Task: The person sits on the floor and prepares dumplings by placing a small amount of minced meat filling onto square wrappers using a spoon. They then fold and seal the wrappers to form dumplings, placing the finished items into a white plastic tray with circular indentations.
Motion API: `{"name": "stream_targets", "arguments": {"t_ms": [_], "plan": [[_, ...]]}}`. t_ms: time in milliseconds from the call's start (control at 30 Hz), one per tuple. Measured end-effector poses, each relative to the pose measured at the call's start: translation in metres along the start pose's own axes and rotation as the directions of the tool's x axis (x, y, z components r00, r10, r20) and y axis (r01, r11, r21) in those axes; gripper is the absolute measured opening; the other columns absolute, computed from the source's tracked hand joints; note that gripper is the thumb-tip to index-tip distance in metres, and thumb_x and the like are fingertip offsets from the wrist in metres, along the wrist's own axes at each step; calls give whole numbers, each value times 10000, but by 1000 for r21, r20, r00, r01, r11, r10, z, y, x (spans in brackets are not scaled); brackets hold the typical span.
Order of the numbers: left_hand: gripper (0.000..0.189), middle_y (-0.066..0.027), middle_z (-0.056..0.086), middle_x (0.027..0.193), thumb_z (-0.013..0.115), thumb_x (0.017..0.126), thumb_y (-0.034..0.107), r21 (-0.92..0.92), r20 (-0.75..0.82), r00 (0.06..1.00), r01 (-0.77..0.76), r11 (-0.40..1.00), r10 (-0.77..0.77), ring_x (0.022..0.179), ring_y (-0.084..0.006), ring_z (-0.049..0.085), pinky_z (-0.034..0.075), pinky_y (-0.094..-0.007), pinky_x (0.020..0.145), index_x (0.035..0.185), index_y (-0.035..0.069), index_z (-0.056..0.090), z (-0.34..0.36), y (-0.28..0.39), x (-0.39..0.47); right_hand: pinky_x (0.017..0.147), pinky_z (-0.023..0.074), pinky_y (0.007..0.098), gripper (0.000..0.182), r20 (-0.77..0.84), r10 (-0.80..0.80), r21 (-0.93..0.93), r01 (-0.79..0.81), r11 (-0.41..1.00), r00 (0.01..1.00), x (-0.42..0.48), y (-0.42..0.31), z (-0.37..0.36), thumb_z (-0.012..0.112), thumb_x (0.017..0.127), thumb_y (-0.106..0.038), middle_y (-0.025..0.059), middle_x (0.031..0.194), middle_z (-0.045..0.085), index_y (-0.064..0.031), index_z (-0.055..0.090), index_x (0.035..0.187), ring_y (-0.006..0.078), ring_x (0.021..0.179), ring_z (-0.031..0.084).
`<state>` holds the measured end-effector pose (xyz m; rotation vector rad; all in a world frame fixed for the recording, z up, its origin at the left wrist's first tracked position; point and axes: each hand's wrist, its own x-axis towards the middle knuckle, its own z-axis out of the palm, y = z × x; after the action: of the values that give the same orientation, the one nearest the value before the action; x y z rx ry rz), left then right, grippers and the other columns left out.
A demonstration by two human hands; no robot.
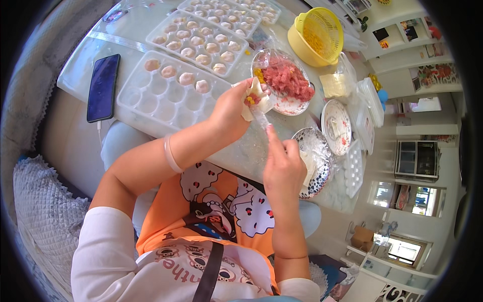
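My left hand (234,107) holds a square dough wrapper (260,92) spread across its fingers. On the wrapper sits a dab of pink minced meat with corn kernels (251,99). My right hand (283,158) grips a flat spreading stick (260,117), whose tip touches the wrapper by the filling. Just beyond is an oval plate (290,107) heaped with raw minced meat (288,79), some corn at its left side. Left of my hands lies a clear plastic tray (151,117) with round hollows; several wrapped dumplings (186,79) fill its far row.
More dumpling-filled trays (203,41) stand behind. A yellow colander in a basin (315,37) holds corn. To the right are a wrapper stack (334,85), a plate with scraps (336,128), a patterned plate with wrappers (320,166) and a white tray (354,170). A phone (103,88) lies at the left.
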<state>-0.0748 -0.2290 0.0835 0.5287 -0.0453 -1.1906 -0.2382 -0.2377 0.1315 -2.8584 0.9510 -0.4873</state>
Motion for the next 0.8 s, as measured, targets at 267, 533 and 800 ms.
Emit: {"name": "stream_targets", "arguments": {"t_ms": [267,533,800], "plan": [[372,-125,547,1190,256,1026,247,-153,-74,990,106,982,-119,1099,-224,533,399,-395,1006,1264,21,433,14,0,-4,583,444,322,339,-85,145,463,-90,882,986,11,21,9,514,919,-27,102,749,538,-50,601,1245,208,612,526],[367,-112,532,1165,254,1026,257,-196,-99,974,182,964,-204,1108,-229,524,390,-419,1018,1243,27,442,19,-2,-13,533,397,273,178,-4,273,576,-221,787,962,10,29,26,551,925,-82,70,715,585,33,639,1029,96,584,479],[348,-106,533,1171,279,1017,253,-177,-51,973,213,961,-225,1080,-228,529,406,-420,984,1230,33,444,10,-14,-14,502,342,228,164,32,265,701,-211,681,964,20,28,26,577,922,-106,-1,644,540,31,648,976,38,572,423]]}}
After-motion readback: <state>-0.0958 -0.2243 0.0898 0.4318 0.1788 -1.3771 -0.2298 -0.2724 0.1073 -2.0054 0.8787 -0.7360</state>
